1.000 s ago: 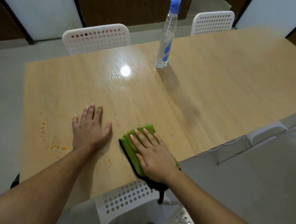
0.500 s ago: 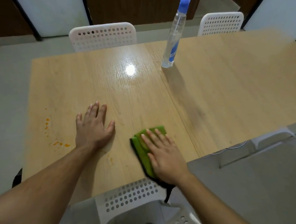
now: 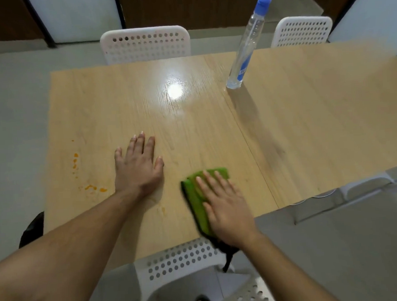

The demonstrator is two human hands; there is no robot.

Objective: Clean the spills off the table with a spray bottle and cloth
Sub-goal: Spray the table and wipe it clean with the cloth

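A folded green cloth [image 3: 195, 196] lies on the light wooden table [image 3: 307, 133] near its front edge. My right hand [image 3: 228, 208] presses flat on the cloth with straight fingers. My left hand [image 3: 138, 167] rests flat on the bare wood to the left of the cloth, fingers spread. Orange spill spots [image 3: 88, 176] dot the table left of my left hand, and a fainter smear [image 3: 162, 209] sits between my forearms. A clear spray bottle [image 3: 245, 51] with a blue nozzle stands upright at the far side of the table.
Two white perforated chairs [image 3: 144, 43] [image 3: 301, 31] stand behind the table's far edge. Another white chair [image 3: 182, 264] sits under the near edge in front of me, with my feet visible below it. A bright light glare [image 3: 175, 91] reflects mid-table. Grey floor surrounds the table.
My right hand has slid the green cloth a little to the right along the front edge. My left hand has stayed flat on the table.
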